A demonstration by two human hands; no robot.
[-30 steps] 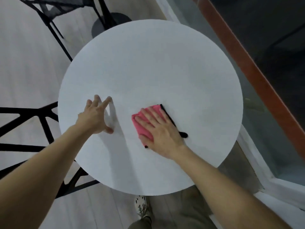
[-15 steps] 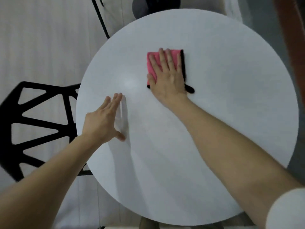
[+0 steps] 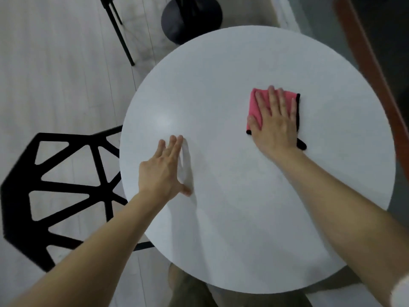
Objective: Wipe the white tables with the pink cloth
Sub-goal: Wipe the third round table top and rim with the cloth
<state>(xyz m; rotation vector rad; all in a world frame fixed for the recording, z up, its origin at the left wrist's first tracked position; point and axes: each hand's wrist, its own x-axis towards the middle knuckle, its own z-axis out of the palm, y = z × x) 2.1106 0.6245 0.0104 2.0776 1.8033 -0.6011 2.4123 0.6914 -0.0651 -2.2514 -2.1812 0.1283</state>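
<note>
A round white table (image 3: 232, 229) fills the middle of the head view. A folded pink cloth (image 3: 254, 107) with a black edge lies flat on its far right part. My right hand (image 3: 275, 120) presses on the cloth with straight, spread fingers and covers most of it. My left hand (image 3: 164, 171) rests flat on the table near its left edge, fingers straight, holding nothing.
A black chair (image 3: 66, 187) with an open lattice seat stands against the table's left edge. Beyond the table's far side a round black pedestal base (image 3: 191, 17) and thin black chair legs (image 3: 119, 32) stand on the pale floor. A brown rail (image 3: 371, 69) runs along the right.
My right hand has slid the pink cloth from the near middle of the table outward and then to the right. My left hand stayed flat near the left edge.
</note>
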